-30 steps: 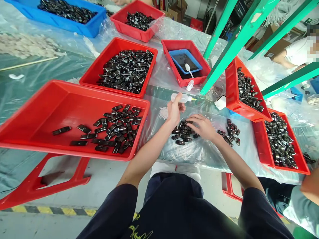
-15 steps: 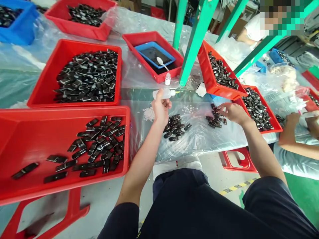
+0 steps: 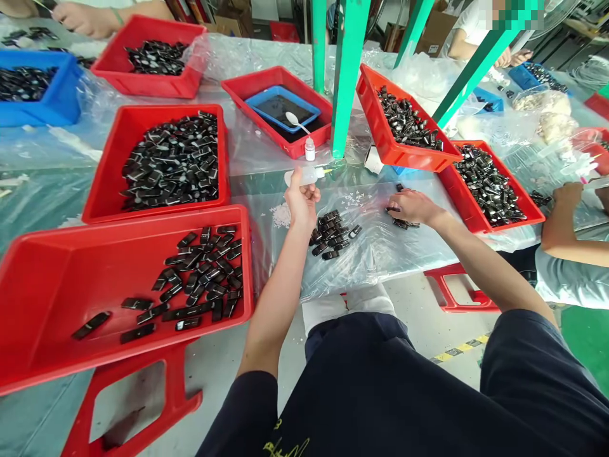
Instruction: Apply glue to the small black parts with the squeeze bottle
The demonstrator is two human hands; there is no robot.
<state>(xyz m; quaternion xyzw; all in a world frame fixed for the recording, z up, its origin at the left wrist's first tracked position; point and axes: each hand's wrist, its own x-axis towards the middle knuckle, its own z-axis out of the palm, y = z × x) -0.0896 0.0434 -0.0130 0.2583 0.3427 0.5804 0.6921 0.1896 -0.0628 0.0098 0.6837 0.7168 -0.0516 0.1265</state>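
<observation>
My left hand (image 3: 303,202) is closed around a translucent white squeeze bottle (image 3: 304,176) with a thin yellow needle tip pointing right. Just below it on the plastic sheet lies a cluster of small glossy black clip-like pieces (image 3: 330,235), with a heap of tiny white bits (image 3: 281,216) to its left. My right hand (image 3: 412,206) is lowered over a smaller pile of the same pieces (image 3: 404,223), largely covering it. Its fingertips pinch one black piece (image 3: 394,209). More tiny white bits (image 3: 358,198) are scattered between the two piles.
Red bins of black pieces stand at left (image 3: 228,311), (image 3: 102,184) and right (image 3: 404,155). Behind are a blue tray (image 3: 266,95) with a white spoon (image 3: 295,120), a small bottle (image 3: 309,150) and green posts (image 3: 349,76). Co-workers' hands (image 3: 568,195) show at right and the back.
My right hand has moved left and down over the small pile, with a piece now at its fingertips. The left hand keeps the bottle. The camera view has shifted slightly.
</observation>
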